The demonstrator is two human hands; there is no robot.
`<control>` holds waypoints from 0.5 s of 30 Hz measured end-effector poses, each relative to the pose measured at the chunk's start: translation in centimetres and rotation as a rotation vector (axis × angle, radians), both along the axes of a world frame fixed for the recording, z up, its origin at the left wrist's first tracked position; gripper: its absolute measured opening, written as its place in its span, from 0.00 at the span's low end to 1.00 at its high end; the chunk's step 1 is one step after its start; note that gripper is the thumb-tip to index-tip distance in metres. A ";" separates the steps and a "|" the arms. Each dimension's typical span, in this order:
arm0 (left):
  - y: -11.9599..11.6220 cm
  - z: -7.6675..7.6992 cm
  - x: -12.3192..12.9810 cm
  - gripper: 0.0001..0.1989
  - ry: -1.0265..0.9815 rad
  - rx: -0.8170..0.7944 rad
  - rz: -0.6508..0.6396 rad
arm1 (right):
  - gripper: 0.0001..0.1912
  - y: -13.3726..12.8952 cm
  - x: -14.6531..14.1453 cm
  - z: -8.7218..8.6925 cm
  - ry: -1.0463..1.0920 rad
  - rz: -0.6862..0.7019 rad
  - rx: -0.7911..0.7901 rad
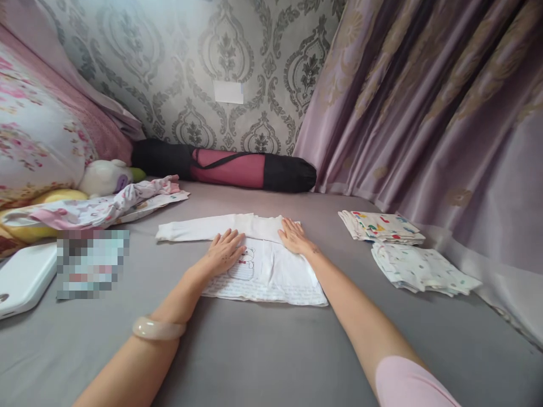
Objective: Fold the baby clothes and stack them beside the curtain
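Note:
A small white long-sleeved shirt (pixel 292 277) lies flat on the grey sheet, with a bear print and lines of small lettering near its lower edge. One sleeve stretches out to the left, and part of the garment is folded across the top. My left hand (pixel 224 252) rests palm down beside the bear print, fingers spread over the fold. On the right side of the fold, my right hand (pixel 296 236) lies flat with its fingers stretched forward. Neither hand grips the cloth.
Folded patterned clothes (pixel 382 226) and a second folded stack (pixel 424 268) lie at the right. Crumpled clothing (pixel 106 206), a plush toy (pixel 106 177) and a white case (pixel 27 277) are at the left. A black and red roll bag (pixel 229 168) lies along the wall.

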State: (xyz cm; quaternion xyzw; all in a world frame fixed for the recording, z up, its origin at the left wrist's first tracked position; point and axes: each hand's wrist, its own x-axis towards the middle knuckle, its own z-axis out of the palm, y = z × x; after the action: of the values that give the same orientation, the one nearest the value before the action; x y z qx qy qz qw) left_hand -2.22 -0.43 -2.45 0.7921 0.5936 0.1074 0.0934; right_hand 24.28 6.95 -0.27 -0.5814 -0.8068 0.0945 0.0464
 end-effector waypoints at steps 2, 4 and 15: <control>0.0 -0.4 -0.1 0.28 0.000 0.021 -0.007 | 0.36 0.1 0.1 -0.6 -0.038 0.001 -0.034; 0.0 -0.8 -0.3 0.28 -0.013 0.048 -0.018 | 0.36 0.3 0.3 -0.7 -0.056 0.002 -0.056; -0.2 -0.4 -0.7 0.23 -0.159 0.158 0.002 | 0.35 1.4 -3.1 0.3 -0.035 -0.072 0.019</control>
State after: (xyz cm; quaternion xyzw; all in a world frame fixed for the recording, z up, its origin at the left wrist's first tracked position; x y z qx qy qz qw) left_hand -2.89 -0.61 -2.85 0.7853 0.5749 0.2166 0.0771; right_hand 21.19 8.34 0.04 -0.6111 -0.7869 0.0749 0.0414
